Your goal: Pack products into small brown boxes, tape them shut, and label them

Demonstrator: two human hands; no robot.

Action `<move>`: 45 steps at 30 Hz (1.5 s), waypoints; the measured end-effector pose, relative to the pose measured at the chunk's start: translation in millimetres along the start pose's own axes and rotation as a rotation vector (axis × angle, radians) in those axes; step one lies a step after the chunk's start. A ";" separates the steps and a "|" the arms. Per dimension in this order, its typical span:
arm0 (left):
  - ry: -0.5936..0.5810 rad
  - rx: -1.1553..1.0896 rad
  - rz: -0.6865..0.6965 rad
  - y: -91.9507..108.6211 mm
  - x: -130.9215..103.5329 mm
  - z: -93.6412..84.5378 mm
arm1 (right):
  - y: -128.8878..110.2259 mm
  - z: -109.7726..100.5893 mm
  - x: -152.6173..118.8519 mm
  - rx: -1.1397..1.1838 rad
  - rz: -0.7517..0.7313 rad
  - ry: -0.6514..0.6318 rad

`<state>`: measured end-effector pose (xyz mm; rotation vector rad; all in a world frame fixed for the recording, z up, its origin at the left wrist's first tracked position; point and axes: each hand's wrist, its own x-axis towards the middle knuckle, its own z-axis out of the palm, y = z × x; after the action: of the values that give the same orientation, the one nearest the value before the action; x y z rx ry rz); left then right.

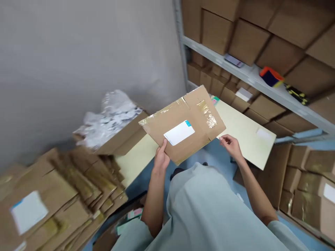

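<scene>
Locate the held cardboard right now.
The cardboard is near the centre of the head view, its lower left edge in the left hand, its right corner beside the right hand.

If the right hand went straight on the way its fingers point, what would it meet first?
Probably the lower right edge of the flattened cardboard box, held by the left hand. In the picture the right hand is right beside that edge; depth, and any contact, is unclear.
</scene>
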<state>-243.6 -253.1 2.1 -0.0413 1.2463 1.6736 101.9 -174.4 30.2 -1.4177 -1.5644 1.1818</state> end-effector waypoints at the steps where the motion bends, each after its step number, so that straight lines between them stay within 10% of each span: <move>1: -0.023 0.057 -0.040 -15.1 3.9 17.5 | 14.5 -28.3 0.5 -0.019 0.031 0.097; 8: -0.246 0.381 -0.265 -82.1 37.5 114.5 | 97.2 -135.0 -5.4 -0.183 0.269 0.456; 16: -0.505 0.596 -0.380 -102.7 112.7 206.2 | 124.2 -146.3 43.2 0.109 0.375 0.550; 25: -0.820 0.718 -0.042 -140.0 188.5 319.6 | 131.4 -134.7 84.7 0.030 0.399 0.799; 34: -1.168 0.953 0.103 -177.7 203.2 348.8 | 121.7 -91.5 117.5 0.018 0.479 0.853; 45: -0.972 1.404 0.570 -155.8 203.5 399.8 | 54.7 -100.1 101.2 -0.188 0.722 0.585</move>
<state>-34.4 172.0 -30.5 1.8423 1.3738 0.6350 198.3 -59.0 4.6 -2.3065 -0.7778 0.8601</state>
